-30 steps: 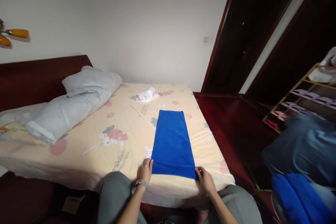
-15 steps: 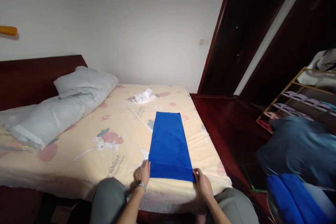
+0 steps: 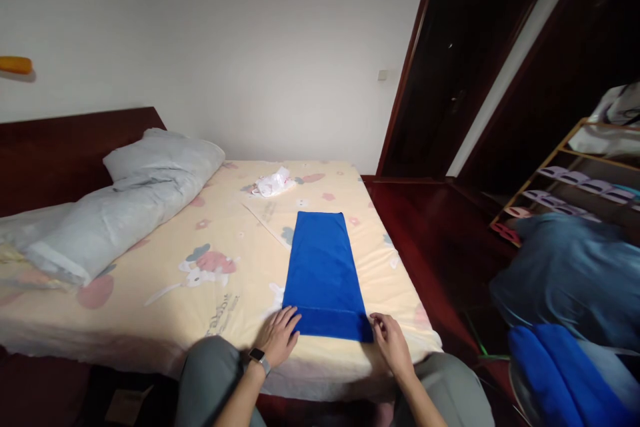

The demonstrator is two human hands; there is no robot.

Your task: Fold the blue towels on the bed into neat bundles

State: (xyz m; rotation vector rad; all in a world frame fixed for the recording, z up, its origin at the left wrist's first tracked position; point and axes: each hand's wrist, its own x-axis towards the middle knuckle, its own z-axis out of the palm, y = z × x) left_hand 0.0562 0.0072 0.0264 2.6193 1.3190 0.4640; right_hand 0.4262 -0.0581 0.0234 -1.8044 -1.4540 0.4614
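A blue cloth [image 3: 323, 260], like a towel, lies flat in a long strip on the bed. A narrow band is folded over at its near end. My left hand [image 3: 281, 335], with a watch [image 3: 259, 357] on the wrist, rests palm down at the near left corner, fingers spread onto the folded band. At the near right corner, my right hand [image 3: 391, 341] sits beside the cloth's edge. Its fingers are loosely bent, thumb and forefinger slightly apart, with no cloth visibly gripped.
The bed [image 3: 190, 320] has a patterned yellow sheet. A white plastic bag [image 3: 273, 182] lies toward its far side, and a grey quilt [image 3: 130, 207] is heaped at the left. On the right are a shoe rack [image 3: 537, 180], a dark cloth pile [image 3: 565, 273] and more blue fabric [image 3: 555, 373].
My left hand has moved from the cloth's left edge onto its near corner and flattened. My right hand's fingers have loosened at the right edge. The fold line looks more distinct.
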